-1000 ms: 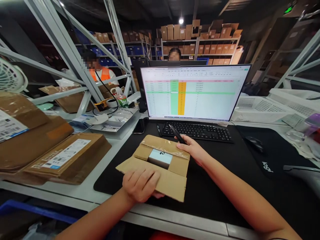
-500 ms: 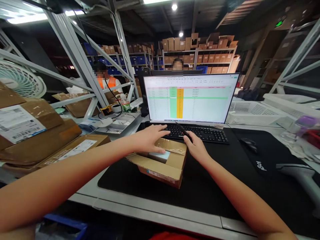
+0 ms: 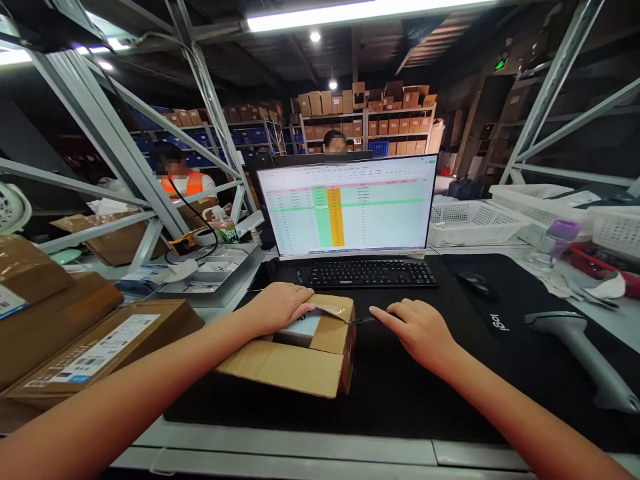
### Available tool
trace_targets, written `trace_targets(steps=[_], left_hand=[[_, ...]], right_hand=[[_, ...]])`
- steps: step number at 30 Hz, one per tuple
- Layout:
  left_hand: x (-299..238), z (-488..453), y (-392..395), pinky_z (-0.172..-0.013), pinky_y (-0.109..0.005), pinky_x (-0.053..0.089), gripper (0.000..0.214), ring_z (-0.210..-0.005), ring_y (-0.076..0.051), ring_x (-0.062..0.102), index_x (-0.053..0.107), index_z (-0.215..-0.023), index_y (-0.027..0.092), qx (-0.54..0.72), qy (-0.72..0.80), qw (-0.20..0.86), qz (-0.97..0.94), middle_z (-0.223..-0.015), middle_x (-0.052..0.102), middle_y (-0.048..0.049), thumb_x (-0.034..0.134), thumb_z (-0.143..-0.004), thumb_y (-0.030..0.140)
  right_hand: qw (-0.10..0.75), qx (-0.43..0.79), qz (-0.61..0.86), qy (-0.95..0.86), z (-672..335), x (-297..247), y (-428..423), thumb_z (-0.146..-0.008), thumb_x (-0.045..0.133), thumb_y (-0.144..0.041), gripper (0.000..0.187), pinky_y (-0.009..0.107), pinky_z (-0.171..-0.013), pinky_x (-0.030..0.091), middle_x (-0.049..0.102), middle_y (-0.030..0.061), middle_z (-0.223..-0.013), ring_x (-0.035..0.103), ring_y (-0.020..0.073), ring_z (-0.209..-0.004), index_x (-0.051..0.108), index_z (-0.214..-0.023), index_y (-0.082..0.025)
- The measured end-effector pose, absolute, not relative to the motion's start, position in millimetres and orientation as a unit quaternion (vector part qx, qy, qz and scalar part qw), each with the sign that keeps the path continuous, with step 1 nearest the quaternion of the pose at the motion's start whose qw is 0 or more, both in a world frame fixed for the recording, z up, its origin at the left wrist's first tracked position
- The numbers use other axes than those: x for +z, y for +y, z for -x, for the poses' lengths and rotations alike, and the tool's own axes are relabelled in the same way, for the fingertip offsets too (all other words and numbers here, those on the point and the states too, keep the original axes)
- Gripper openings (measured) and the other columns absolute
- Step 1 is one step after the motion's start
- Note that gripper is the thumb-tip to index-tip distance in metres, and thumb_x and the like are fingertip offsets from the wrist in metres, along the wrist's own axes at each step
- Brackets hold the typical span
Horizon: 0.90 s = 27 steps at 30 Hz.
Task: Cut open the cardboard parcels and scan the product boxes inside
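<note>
A small open cardboard box (image 3: 290, 363) sits on the black desk mat (image 3: 400, 380) in front of me. A pale item (image 3: 300, 327) shows between its flaps. My left hand (image 3: 280, 307) lies over the far left flap, with the fingers curled down onto its taped edge. To the right of the box, my right hand (image 3: 417, 327) rests flat on the mat with its fingers stretched out. A black pen (image 3: 363, 321) lies on the mat at its fingertips, pointing toward the box.
Behind the box are a keyboard (image 3: 370, 272) and a monitor (image 3: 350, 207) showing a spreadsheet. A mouse (image 3: 477, 285) and a grey barcode scanner (image 3: 575, 347) lie on the right. Labelled parcels (image 3: 95, 347) are stacked on the left. Two people sit beyond the metal shelving.
My left hand came back from near the keyboard onto the box's far flap. My right hand lowered from the box edge to the mat, and the pen now lies flat there.
</note>
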<state>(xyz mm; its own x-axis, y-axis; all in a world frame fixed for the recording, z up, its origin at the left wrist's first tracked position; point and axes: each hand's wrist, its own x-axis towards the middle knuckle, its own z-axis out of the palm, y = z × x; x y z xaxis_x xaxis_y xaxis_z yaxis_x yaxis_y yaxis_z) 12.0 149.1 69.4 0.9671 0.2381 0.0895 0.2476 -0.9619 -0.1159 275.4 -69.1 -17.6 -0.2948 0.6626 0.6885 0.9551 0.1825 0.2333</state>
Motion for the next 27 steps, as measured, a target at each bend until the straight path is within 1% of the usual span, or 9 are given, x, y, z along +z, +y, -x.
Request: trace_targets(steps=[6,9,11,13,15,18,20,23,27], left_hand=[[69,-11,140,-0.077,-0.032,0.049,0.052,-0.085,-0.023,0.07,0.069,-0.1,0.019,-0.048,-0.125,0.045,0.99,-0.09,0.074,-0.0104,0.025,-0.103,0.045],[80,-15,135,-0.079,-0.037,0.05,0.052,-0.09,-0.029,0.071,0.068,-0.1,0.016,0.0,-0.189,0.06,0.98,-0.095,0.075,-0.0147,0.023,-0.102,0.044],[95,-12,133,-0.082,-0.04,0.051,0.05,-0.096,-0.032,0.071,0.064,-0.114,0.014,0.037,-0.285,0.06,0.956,-0.103,0.074,-0.0182,0.026,-0.101,0.044],[112,-1,133,-0.081,-0.041,0.053,0.05,-0.097,-0.033,0.072,0.053,-0.132,0.011,0.063,-0.377,0.038,0.923,-0.111,0.073,-0.0217,0.032,-0.099,0.042],[125,15,131,-0.07,-0.039,0.056,0.06,-0.081,-0.032,0.075,0.038,-0.145,0.007,0.094,-0.458,-0.017,0.884,-0.101,0.075,-0.0224,0.039,-0.094,0.039],[133,35,123,-0.051,-0.035,0.053,0.077,-0.051,-0.031,0.069,0.017,-0.153,-0.001,0.136,-0.574,-0.12,0.798,-0.066,0.073,-0.0154,0.044,-0.09,0.034],[132,41,119,-0.049,-0.036,0.054,0.085,-0.049,-0.032,0.068,0.006,-0.154,-0.005,0.127,-0.62,-0.158,0.758,-0.058,0.07,-0.0142,0.045,-0.089,0.032],[129,42,118,-0.048,-0.036,0.054,0.082,-0.05,-0.033,0.068,0.014,-0.152,-0.011,0.101,-0.63,-0.18,0.749,-0.058,0.07,-0.0181,0.045,-0.089,0.03],[131,41,120,-0.048,-0.033,0.054,0.067,-0.051,-0.031,0.069,0.038,-0.142,-0.011,0.094,-0.627,-0.202,0.747,-0.063,0.071,-0.0219,0.044,-0.089,0.03]], right_hand=[[0.184,-0.358,0.581,-0.707,-311,-2,-52,-0.091,0.048,-0.002,0.047,0.035,-0.069,0.034,0.07,0.0072,-0.094,0.054,0.0179,-0.079,0.069,-0.126,-0.024],[0.219,-0.354,0.618,-0.667,-333,0,-53,-0.096,0.045,-0.004,0.044,0.034,-0.068,0.036,0.071,0.0061,-0.096,0.055,0.0177,-0.079,0.068,-0.128,-0.023],[0.271,-0.329,0.627,-0.653,-342,-3,-59,-0.101,0.046,-0.011,0.038,0.033,-0.069,0.039,0.071,0.005,-0.097,0.057,0.0172,-0.08,0.066,-0.131,-0.022],[0.307,-0.302,0.632,-0.644,-346,-8,-68,-0.102,0.048,-0.017,0.035,0.031,-0.071,0.043,0.07,0.0045,-0.097,0.059,0.0171,-0.084,0.064,-0.133,-0.021],[0.328,-0.278,0.638,-0.639,-345,-12,-75,-0.103,0.049,-0.02,0.035,0.03,-0.074,0.046,0.07,0.004,-0.1,0.062,0.0171,-0.089,0.062,-0.135,-0.022],[0.35,-0.272,0.627,-0.641,-329,-12,-79,-0.101,0.053,-0.02,0.04,0.029,-0.077,0.048,0.07,0.0037,-0.104,0.064,0.0167,-0.09,0.056,-0.141,-0.027],[0.348,-0.296,0.593,-0.663,-304,-7,-81,-0.099,0.056,-0.017,0.049,0.029,-0.076,0.047,0.07,0.0041,-0.105,0.064,0.0166,-0.088,0.05,-0.147,-0.029],[0.307,-0.315,0.516,-0.735,-250,4,-84,-0.097,0.056,-0.011,0.06,0.031,-0.07,0.043,0.071,0.0035,-0.103,0.061,0.0158,-0.08,0.043,-0.153,-0.028],[0.25,-0.327,0.428,-0.805,-178,17,-78,-0.095,0.047,-0.006,0.056,0.036,-0.063,0.036,0.073,0.0055,-0.098,0.054,0.0173,-0.072,0.047,-0.15,-0.017]])
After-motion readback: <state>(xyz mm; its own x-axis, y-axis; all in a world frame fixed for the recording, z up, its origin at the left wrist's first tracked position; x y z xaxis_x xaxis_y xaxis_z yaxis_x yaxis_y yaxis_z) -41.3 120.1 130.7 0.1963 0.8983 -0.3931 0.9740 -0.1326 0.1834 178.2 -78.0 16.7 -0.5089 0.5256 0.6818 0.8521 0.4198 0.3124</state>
